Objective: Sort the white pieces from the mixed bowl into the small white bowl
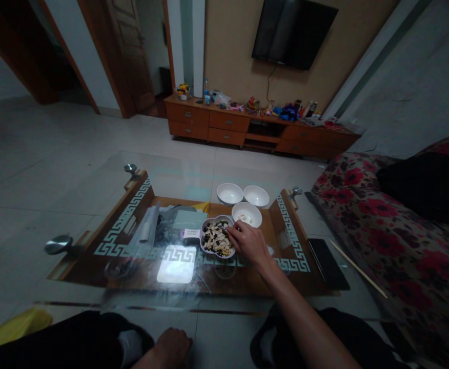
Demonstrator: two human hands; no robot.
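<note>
My right hand (249,241) reaches over the right side of a flower-shaped pale dish (202,247). Its thumb and fingers are pinched together; whatever lies between them is too small to make out. A mix (217,238) of pale flat slices, dark pieces and small yellow grains fills the dish. Just beyond my fingers stands a white bowl (252,209) with a few pale pieces at its bottom. Two more white bowls, the left one (229,193) and the right one (256,196), stand side by side behind it. Low by my legs, my left hand (172,348) is curled, with nothing visible in it.
Everything stands on a glass table (132,277) with metal corner supports. A small label card (191,233) lies left of the dish. To the right are a dark flat object (327,264), a thin stick (359,269) and a flowered sofa (397,246). Papers (149,225) show beneath the glass.
</note>
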